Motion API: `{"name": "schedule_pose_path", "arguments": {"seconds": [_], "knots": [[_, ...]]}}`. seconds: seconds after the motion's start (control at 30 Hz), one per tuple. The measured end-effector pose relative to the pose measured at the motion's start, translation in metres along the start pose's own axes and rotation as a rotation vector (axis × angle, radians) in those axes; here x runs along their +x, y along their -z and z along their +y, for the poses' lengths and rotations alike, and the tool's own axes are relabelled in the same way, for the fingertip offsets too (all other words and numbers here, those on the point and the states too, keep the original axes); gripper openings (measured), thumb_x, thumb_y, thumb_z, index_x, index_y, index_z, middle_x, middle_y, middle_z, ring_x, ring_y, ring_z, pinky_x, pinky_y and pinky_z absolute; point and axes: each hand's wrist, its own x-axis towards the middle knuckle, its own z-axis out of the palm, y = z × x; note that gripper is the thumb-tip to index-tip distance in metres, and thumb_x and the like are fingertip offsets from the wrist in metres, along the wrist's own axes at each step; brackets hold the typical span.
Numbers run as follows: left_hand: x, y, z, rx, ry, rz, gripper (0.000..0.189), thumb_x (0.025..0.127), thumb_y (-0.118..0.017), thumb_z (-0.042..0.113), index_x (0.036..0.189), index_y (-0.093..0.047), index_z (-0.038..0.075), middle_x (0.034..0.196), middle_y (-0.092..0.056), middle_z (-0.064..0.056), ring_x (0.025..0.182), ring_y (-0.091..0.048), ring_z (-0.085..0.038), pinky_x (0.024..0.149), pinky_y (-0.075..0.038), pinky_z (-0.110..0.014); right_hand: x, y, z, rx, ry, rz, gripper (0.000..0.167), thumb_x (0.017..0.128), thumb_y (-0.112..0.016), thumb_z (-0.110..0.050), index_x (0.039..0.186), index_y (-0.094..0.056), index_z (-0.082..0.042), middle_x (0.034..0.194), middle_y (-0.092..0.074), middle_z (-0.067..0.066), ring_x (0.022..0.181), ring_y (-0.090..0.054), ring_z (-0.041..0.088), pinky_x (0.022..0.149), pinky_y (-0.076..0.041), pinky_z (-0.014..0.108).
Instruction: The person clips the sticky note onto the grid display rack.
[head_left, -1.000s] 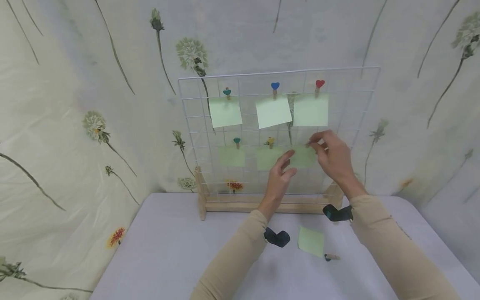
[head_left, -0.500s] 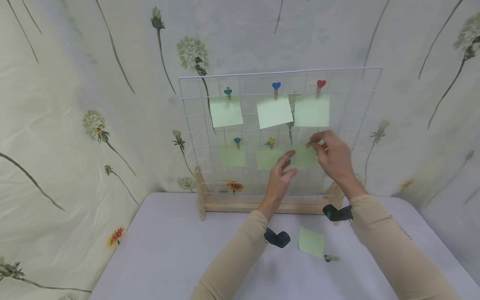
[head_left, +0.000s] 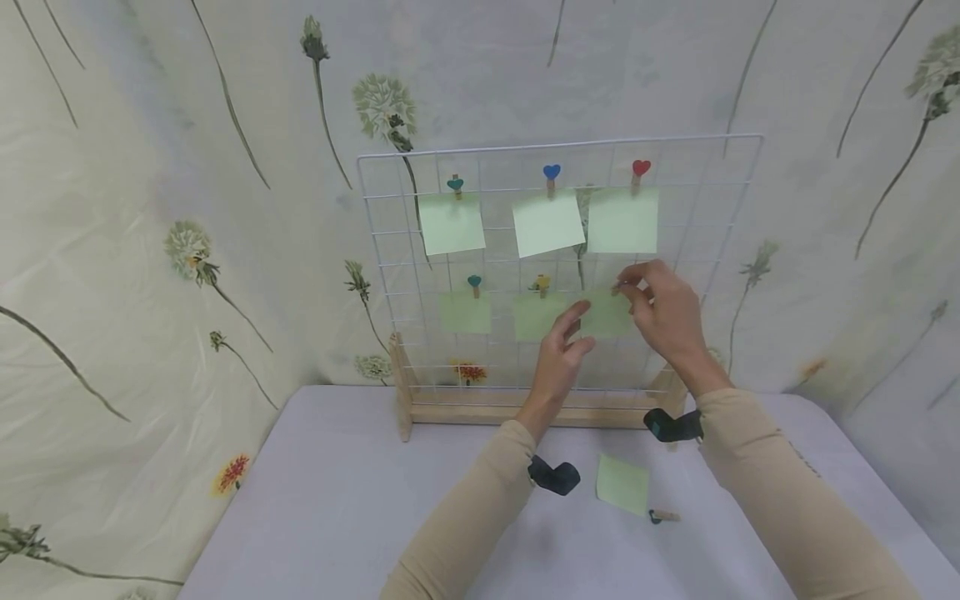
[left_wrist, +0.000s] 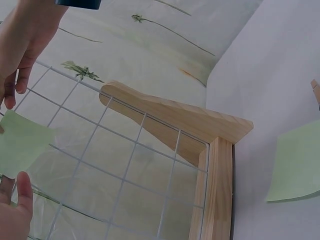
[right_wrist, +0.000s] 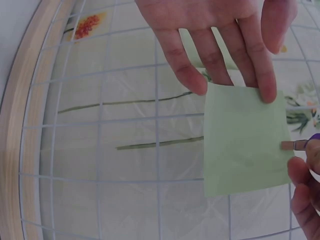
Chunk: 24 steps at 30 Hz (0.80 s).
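Observation:
A pale green paper note [head_left: 606, 315] hangs in the lower row of a white wire grid [head_left: 697, 225]. My right hand [head_left: 667, 312] pinches a small wooden clothespin [right_wrist: 288, 145] with a purple top at the note's upper edge; its tip lies over the paper in the right wrist view. From the left, my left hand [head_left: 553, 362] touches the same note with outstretched fingers. One fingertip [right_wrist: 268, 94] lies on the front of the paper while others pass behind it, and the thumb stays off. In the left wrist view both hands flank the note [left_wrist: 22, 145].
Several other green notes [head_left: 622, 221] hang from heart-topped clothespins on the grid. A wooden stand [head_left: 525, 414] holds the grid on a table with a white cloth [head_left: 337, 500]. A loose note [head_left: 622, 483] and a clothespin [head_left: 664, 516] lie in front. A floral backdrop [head_left: 262, 125] hangs behind.

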Motion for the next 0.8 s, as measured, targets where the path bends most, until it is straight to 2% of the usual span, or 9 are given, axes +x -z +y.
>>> {"name": "schedule_pose_path", "arguments": {"seconds": [0.23, 0.47, 0.8], "knots": [[-0.0019, -0.0010, -0.0013, -0.004, 0.012, -0.008, 0.054, 0.088, -0.053, 0.009, 0.140, -0.045, 0.022, 0.146, -0.041, 0.013, 0.134, -0.040, -0.020, 0.101, -0.041, -0.024, -0.0040, 0.0009, -0.0004, 0.000, -0.038, -0.012, 0.012, 0.089, -0.061, -0.007, 0.100, -0.064, -0.007, 0.092, -0.064, 0.008, 0.061, -0.062, 0.023, 0.052, -0.043, 0.030], [-0.0006, -0.0010, 0.0004, 0.010, -0.002, -0.002, 0.054, 0.087, -0.053, 0.012, 0.140, -0.045, 0.023, 0.147, -0.040, 0.013, 0.135, -0.040, -0.020, 0.102, -0.041, -0.025, -0.0009, -0.0004, -0.0003, -0.009, -0.016, 0.005, 0.012, 0.089, -0.061, -0.007, 0.100, -0.064, -0.006, 0.092, -0.064, 0.010, 0.066, -0.062, 0.026, 0.056, -0.044, 0.034], [-0.0008, 0.0001, -0.0015, 0.014, -0.006, 0.004, 0.053, 0.088, -0.053, 0.011, 0.139, -0.046, 0.022, 0.147, -0.040, 0.012, 0.133, -0.042, -0.018, 0.099, -0.043, -0.023, -0.0007, -0.0013, -0.0035, -0.019, -0.053, -0.012, 0.011, 0.089, -0.059, -0.006, 0.099, -0.065, -0.005, 0.091, -0.063, 0.010, 0.068, -0.060, 0.027, 0.055, -0.042, 0.033]]}}
